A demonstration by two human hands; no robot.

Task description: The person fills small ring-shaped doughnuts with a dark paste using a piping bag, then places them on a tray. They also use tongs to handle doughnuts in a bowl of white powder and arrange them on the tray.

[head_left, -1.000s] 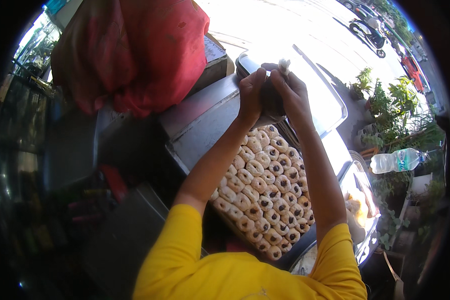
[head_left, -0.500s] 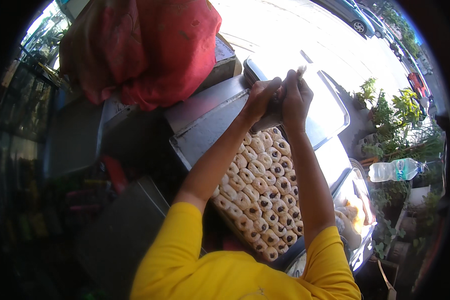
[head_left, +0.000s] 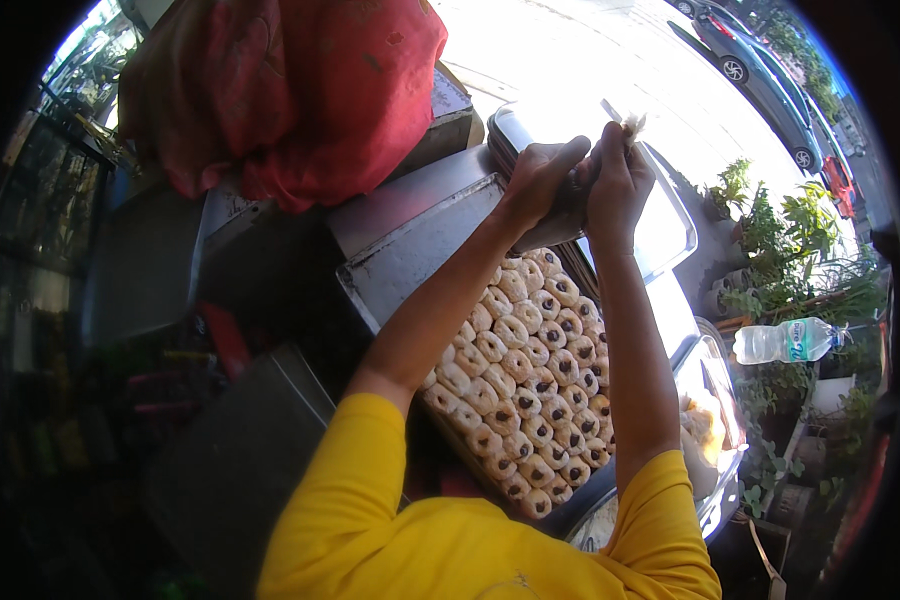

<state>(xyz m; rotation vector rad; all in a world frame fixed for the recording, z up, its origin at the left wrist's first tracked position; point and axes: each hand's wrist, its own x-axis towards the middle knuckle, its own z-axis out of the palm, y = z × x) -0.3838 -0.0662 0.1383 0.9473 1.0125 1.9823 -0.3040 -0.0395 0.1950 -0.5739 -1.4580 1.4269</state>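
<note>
Both my hands are wrapped round a piping bag [head_left: 556, 230] with dark filling, held above the far end of a tray. My left hand [head_left: 542, 185] closes on it from the left. Opposite it, my right hand [head_left: 618, 195] squeezes the bag, its pale, twisted end poking out above the fingers. Rows of ring-shaped buns [head_left: 510, 333], dusted pale, fill the tray below. Dark filling sits in the centres of many buns on the right side, while those on the left show bare hollows. The bag's tip is hard to make out.
An empty-looking metal tray [head_left: 410, 255] lies beyond the buns, near a red cloth-covered heap [head_left: 290, 100]. A shiny tray [head_left: 675, 225] stands at far right. Right of me are a bag of yellowish contents [head_left: 705, 425], a hanging plastic bottle [head_left: 785, 341] and potted plants [head_left: 805, 215].
Both hands have shifted slightly right together with the piping bag. More cars show on the street at the upper right.
</note>
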